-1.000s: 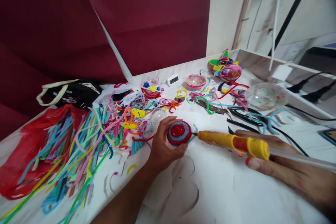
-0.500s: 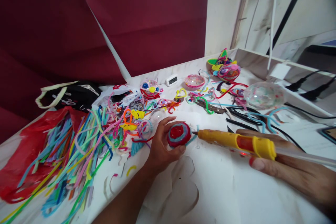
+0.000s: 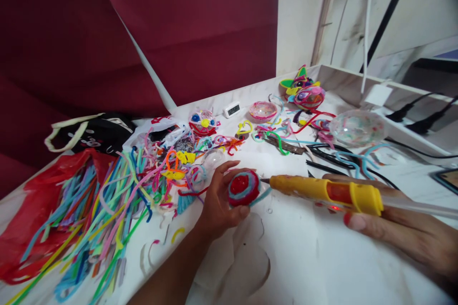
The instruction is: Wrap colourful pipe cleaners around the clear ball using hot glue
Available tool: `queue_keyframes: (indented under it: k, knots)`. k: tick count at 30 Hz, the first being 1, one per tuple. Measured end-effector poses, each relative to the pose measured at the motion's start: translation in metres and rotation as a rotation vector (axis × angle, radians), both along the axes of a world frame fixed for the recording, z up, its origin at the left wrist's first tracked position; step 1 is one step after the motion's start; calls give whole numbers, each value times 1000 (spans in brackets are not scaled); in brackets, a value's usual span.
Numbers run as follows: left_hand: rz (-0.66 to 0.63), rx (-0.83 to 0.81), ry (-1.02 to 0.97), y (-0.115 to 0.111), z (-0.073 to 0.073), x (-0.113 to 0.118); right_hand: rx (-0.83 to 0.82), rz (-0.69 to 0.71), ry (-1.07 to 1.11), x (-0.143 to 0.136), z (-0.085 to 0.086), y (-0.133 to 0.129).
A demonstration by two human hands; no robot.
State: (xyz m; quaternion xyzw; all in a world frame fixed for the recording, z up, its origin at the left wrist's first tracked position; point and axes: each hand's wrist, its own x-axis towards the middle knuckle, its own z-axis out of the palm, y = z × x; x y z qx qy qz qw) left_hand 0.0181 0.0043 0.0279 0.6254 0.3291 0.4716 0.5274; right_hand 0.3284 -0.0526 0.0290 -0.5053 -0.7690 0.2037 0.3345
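My left hand (image 3: 222, 202) is closed around a small round piece (image 3: 244, 188) wound in red and light-blue pipe cleaner, fingers behind it and thumb at its lower edge. A loose light-blue pipe cleaner end (image 3: 264, 194) sticks out from its right side. In my right hand (image 3: 397, 233) is a yellow hot glue gun (image 3: 322, 190), its red light lit and a clear glue stick (image 3: 425, 207) protruding from the rear. The dark nozzle points left, close to the right edge of the round piece; whether it touches I cannot tell.
Many coloured pipe cleaners (image 3: 103, 219) spill from a red plastic bag (image 3: 25, 228) on the left. Behind stand a decorated ball (image 3: 202, 122), a small digital clock (image 3: 232, 110) and a pink-rimmed bowl (image 3: 263, 111). A clear bowl (image 3: 358, 127) and black cables (image 3: 343, 158) lie on the right.
The round piece has turned slightly in my left hand, and its loose light-blue end has shifted. My right hand and the glue gun have moved a little to the right. The view has shifted slightly.
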Motion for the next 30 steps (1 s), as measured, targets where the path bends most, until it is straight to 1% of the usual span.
queue_keyframes:
  k: [3, 5, 8, 11, 13, 15, 17, 19, 22, 25, 28, 30]
  knots:
    - [-2, 4, 11, 0, 2, 1, -10, 37, 27, -2, 6, -1]
    - [1, 0, 17, 0, 3, 1, -23, 33, 64, -3, 7, -2]
    - [2, 5, 5, 0, 1, 0, -61, 8, 85, 0, 2, -6]
    - [-15, 36, -20, 2, -4, -1, -99, -13, 47, 6, -6, -10]
    - [-27, 69, -40, 3, -7, -1, -96, -37, 25, 7, -8, -8]
    - [-31, 84, -49, 3, -8, -2, -53, -6, 23, 6, -5, -3]
    - [-35, 83, -56, 3, -8, -1, 35, 105, 48, 3, 2, 4]
    - [-49, 82, -72, 1, -6, -1, 115, 151, 64, -1, 11, 9]
    - [-82, 74, -76, -2, -2, 0, 182, 145, 53, -4, 18, 12]
    - [-96, 76, -63, -3, 1, 0, 216, 129, 48, -5, 17, 10]
    - [-90, 73, -52, -3, 2, -1, 245, 78, 68, -6, 16, 9]
    - [-80, 52, -53, -3, 1, -1, 212, 131, 101, -8, 18, 12]
